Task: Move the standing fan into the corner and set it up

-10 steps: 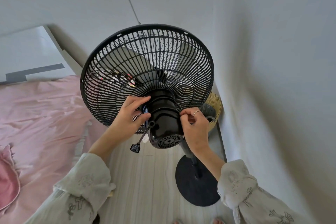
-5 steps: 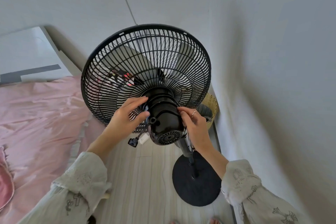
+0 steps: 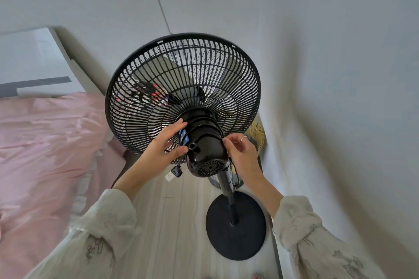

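The black standing fan stands on its round base close to the right wall, cage tilted up and away from me. My left hand cups the left side of the motor housing, thumb below and fingers above. My right hand, wearing a ring, presses pinched fingertips against the housing's right side. A black cord is wound around the housing. Its plug with a white tag hangs below my left hand.
A pink-covered bed fills the left side, with a white headboard behind it. A woven basket sits in the corner behind the fan. Grey walls close in behind and on the right. Pale wood floor runs between bed and fan.
The hanging plug has swung up closer to the housing. My left fingers have stretched out along the housing. Both hands stay on the motor housing.
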### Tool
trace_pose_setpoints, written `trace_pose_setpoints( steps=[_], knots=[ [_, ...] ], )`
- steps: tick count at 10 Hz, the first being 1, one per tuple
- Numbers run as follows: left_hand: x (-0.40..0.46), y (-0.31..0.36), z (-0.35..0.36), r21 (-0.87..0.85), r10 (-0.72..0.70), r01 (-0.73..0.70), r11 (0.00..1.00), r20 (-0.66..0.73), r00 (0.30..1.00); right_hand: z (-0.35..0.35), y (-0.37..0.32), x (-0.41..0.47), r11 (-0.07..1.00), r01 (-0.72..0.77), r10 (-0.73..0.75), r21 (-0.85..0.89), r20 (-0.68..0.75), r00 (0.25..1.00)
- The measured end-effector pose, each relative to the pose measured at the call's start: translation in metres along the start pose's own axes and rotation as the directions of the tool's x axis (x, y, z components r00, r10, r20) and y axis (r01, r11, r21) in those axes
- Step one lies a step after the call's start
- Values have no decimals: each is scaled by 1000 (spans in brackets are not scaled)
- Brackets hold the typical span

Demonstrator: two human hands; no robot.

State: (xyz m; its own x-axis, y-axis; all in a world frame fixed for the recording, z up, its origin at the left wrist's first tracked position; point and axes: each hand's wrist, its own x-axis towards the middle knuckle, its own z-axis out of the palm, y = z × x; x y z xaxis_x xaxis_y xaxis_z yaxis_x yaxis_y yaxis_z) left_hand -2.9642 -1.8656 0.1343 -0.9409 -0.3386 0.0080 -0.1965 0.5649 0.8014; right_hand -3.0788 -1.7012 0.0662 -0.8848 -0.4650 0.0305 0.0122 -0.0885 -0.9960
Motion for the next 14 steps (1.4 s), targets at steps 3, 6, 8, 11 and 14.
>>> trace_pose_setpoints(
  steps=[3,6,8,11,14],
  knots=[
    [0,-3,-1,55,48,-46,997,-36,998,-1,-17,3,984,-65,61,-163,-31,998],
    [-8,6,-10,141,83,-88,986,41,996,17,-55,-2,721,355,-242,-596,264,934],
    [11,46,-54,627,615,-291,723,-391,685,26,-65,-4,726,328,-186,-605,286,940],
    [63,54,-90,627,182,79,775,-341,922,25,-69,3,714,246,-96,-655,256,962],
    [53,61,-85,692,234,198,694,-477,847,19,-153,22,858,240,-192,-454,149,970]
  ],
)
